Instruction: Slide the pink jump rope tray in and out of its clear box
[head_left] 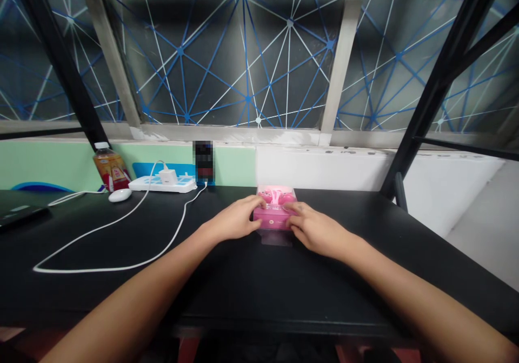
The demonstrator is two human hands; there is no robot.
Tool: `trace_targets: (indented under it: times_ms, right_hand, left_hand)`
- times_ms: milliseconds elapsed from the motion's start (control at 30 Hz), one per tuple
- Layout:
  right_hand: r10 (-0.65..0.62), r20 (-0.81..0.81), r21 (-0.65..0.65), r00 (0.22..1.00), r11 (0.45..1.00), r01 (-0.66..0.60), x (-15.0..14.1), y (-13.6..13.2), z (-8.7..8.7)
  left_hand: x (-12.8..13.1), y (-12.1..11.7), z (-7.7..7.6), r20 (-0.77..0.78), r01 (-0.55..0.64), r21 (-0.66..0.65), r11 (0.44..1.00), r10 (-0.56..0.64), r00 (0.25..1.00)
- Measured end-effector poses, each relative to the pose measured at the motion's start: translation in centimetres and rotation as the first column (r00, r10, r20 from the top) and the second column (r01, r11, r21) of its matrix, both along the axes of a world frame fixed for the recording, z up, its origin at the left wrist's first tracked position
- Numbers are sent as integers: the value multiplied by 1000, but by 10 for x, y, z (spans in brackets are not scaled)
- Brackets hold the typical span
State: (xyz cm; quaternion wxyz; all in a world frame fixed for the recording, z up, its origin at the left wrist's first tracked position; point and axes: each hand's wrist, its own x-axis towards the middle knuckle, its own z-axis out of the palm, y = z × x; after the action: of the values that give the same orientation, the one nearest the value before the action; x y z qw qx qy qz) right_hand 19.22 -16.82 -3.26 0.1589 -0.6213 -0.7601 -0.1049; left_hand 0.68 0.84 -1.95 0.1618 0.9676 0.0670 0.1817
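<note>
A pink box (271,222) with a clear plastic upper part sits on the black desk (227,282) in front of me. Bright pink, rounded shapes show through the clear part; I cannot make out what they are. My left hand (242,218) grips the box at its left side, thumb by the lower front corner and fingers over the upper edge. On the right side, my right hand (316,229) holds it with bent fingers against the front corner. A faint reflection of the box shows on the desk before it.
A white power strip (162,184) with a white charger (167,176) stands at the back left. Nearby are a drink bottle (111,167), a white mouse (120,195) and a blurred-out phone-like device (204,160). A white cable (109,269) loops across the left. Black frame bars rise at both sides.
</note>
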Motion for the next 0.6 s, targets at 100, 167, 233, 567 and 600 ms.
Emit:
trace_targets:
  times_ms: [100,167,233,567,600]
  right_hand:
    - [-15,-24,-55,1000,998,14,0,-4,2]
    - [-7,-51,-88,999,996,3,2,-5,3]
    - [11,-69,-100,998,995,-18,5,-5,3]
    - [-17,-38,18,999,1000,17,6,-3,2]
    - [-13,-70,42,997,999,16,6,-3,2]
  left_hand:
    - [0,0,0,-1,-4,15,1000,4,1000]
    - [0,0,0,3,-7,20,1000,7,1000]
    - [1,1,0,4,-11,19,1000,11,1000]
    - [-2,-3,2,-46,14,-11,1000,-14,999]
    - [-3,-5,4,-61,23,-20,1000,-24,998]
